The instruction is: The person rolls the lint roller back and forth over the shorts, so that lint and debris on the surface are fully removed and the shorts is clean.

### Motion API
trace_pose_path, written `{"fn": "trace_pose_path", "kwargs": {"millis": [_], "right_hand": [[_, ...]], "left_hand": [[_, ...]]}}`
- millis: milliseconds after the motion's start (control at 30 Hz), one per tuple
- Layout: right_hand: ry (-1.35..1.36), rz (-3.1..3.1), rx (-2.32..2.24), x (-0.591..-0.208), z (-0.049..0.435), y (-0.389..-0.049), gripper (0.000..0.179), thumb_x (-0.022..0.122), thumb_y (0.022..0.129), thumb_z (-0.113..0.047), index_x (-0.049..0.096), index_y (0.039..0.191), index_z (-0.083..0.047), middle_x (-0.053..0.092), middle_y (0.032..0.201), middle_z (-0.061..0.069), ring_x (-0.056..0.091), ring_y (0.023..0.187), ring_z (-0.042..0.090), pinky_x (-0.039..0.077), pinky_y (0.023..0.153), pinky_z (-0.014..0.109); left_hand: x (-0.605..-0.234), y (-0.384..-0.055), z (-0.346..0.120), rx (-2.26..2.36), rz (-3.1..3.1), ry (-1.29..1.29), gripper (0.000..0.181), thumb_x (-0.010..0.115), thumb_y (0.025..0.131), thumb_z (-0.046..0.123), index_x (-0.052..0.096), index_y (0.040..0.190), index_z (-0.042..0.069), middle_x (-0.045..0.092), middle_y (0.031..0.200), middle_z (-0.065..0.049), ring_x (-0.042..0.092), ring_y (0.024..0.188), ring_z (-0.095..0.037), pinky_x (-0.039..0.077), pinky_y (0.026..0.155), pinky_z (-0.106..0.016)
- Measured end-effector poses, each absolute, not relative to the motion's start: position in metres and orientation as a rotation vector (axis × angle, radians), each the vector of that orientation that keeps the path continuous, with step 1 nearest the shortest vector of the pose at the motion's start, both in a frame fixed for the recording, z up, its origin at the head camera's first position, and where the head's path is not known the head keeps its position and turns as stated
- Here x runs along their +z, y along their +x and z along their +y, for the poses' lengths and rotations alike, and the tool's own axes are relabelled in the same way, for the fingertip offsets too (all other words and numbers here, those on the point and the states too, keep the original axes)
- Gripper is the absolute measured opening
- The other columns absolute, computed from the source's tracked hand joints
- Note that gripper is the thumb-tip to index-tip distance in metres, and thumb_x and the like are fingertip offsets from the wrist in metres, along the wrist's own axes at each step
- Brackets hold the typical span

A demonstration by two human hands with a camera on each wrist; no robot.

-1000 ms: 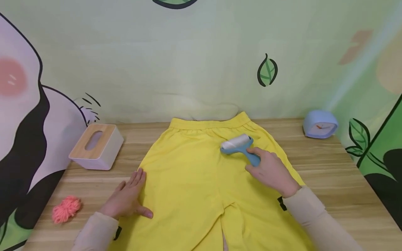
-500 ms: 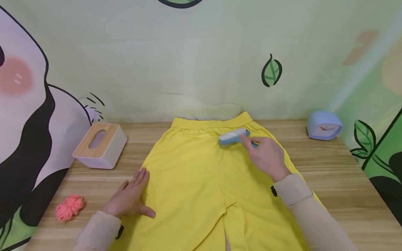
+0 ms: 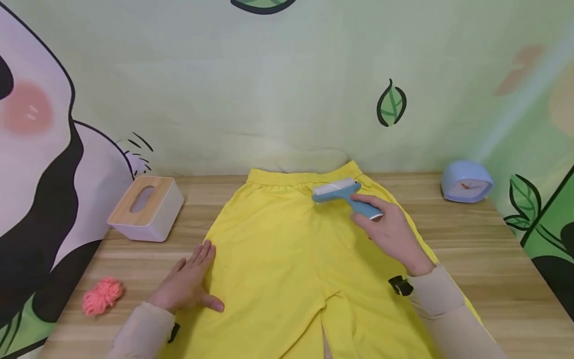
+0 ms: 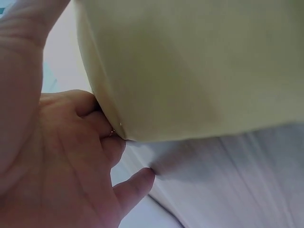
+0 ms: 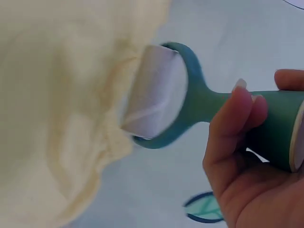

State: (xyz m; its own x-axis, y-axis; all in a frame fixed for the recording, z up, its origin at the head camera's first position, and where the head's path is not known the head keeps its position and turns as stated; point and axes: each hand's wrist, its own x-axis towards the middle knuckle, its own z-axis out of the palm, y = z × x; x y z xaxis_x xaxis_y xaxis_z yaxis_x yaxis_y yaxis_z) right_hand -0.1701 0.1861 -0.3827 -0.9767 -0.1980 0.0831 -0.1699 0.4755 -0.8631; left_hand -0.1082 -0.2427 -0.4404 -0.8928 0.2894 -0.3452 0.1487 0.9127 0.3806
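Note:
Yellow elastic-waist pants (image 3: 269, 239) lie spread on the wooden table, waistband toward the wall. My right hand (image 3: 392, 232) grips the blue handle of a lint roller (image 3: 341, 192), whose white roll is just below the waistband on the right half. In the right wrist view the thumb and fingers wrap the handle of the lint roller (image 5: 190, 104), and its roll is close beside the fabric. My left hand (image 3: 190, 279) rests on the left side edge of the pants, fingers straight and thumb spread. The left wrist view shows that hand (image 4: 66, 156) along the fabric's edge (image 4: 190, 71).
A white tissue box (image 3: 148, 209) with a wooden lid stands at the left back. Pink yarn (image 3: 102, 296) lies at the left front. A blue clock (image 3: 467, 182) stands at the right back, and a printed wall (image 3: 291, 89) borders the table (image 3: 484, 249).
The right hand has moved the lint roller up toward the waistband, and its handle has swung back toward the right. The left hand stays on the pants' edge. The view has shifted slightly.

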Motion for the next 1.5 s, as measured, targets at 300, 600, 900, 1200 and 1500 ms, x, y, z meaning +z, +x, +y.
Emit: {"fn": "trace_pose_path", "kwargs": {"millis": [300,600,900,1200,1500], "right_hand": [[-0.303,2.740,-1.425,-0.387,0.169,-0.165,0.049,0.062,0.094,-0.037,0.056,0.137,-0.013,0.062,0.114,0.013,0.064,0.083,0.023,0.051,0.069,0.034],[-0.269,3.124,-0.974,-0.385,0.135,-0.166,0.033,0.060,0.081,-0.021,0.069,0.105,-0.001,0.056,0.086,0.013,0.052,0.059,0.023,0.044,0.048,0.032],[-0.330,3.268,-0.756,-0.374,0.128,-0.191,0.013,0.055,0.081,-0.020,0.060,0.075,-0.010,0.049,0.055,0.005,0.044,0.042,0.020,0.035,0.035,0.033],[-0.261,3.069,-0.681,-0.371,0.131,-0.207,0.029,0.051,0.090,-0.021,0.063,0.114,-0.008,0.053,0.060,0.004,0.043,0.044,0.017,0.036,0.039,0.030],[-0.270,3.103,-0.686,-0.396,0.142,-0.206,0.032,0.052,0.094,-0.025,0.060,0.123,-0.013,0.049,0.055,0.005,0.041,0.042,0.018,0.035,0.038,0.031]], "left_hand": [[-0.445,-0.104,-0.248,0.489,2.692,0.304,0.144,0.079,0.050,0.066,0.009,0.152,-0.008,-0.001,0.158,-0.026,0.003,0.145,-0.043,0.009,0.108,-0.069],[-0.447,-0.105,-0.247,0.509,2.695,0.321,0.144,0.079,0.050,0.065,0.009,0.152,-0.008,-0.001,0.159,-0.026,0.003,0.145,-0.043,0.008,0.108,-0.069],[-0.448,-0.105,-0.246,0.540,2.704,0.340,0.144,0.078,0.050,0.067,0.008,0.152,-0.007,-0.001,0.159,-0.025,0.002,0.146,-0.042,0.007,0.109,-0.069],[-0.447,-0.106,-0.245,0.551,2.705,0.355,0.144,0.078,0.050,0.066,0.009,0.152,-0.007,0.000,0.159,-0.025,0.003,0.146,-0.042,0.008,0.108,-0.069],[-0.448,-0.108,-0.243,0.491,2.721,0.349,0.144,0.076,0.050,0.069,0.009,0.152,-0.007,0.001,0.159,-0.025,0.004,0.146,-0.042,0.010,0.109,-0.068]]}}
